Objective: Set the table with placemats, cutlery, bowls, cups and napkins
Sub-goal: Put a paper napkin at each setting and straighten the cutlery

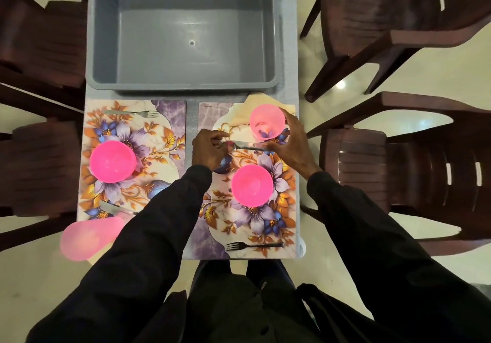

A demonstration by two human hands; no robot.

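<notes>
Looking down from head height onto a small grey surface [192, 119] laid for two, with dark chairs [372, 24] around it and an empty grey bin [183, 37] at the far end.

Both hands meet over the right placemat [265, 225], working on a metal cutlery piece [245, 146] that lies crosswise between the right bowl [252, 185] and the right cup [267, 122]. Whether it is a knife or a spoon cannot be told. The left hand [210, 151] has its fingers curled in, pinching the piece's left end. The right hand [291, 143] has its thumb on the handle end, while its fingers reach up along the right side of the cup; whether they grip the cup or only lie beside it is unclear. Holding the piece at both ends suggests it is being squared to the mat's far side.

The right cup stands on a pale napkin [244, 114] at the far right corner. A near fork [252, 245] lies along the mat's near edge.

The left placemat [159, 135] looks complete, in mirror order: far fork [132, 113], left bowl [112, 161], a knife [111, 207] partly under the sleeve, and the left cup [87, 237] at the near left corner. The layout seems nearly finished.
</notes>
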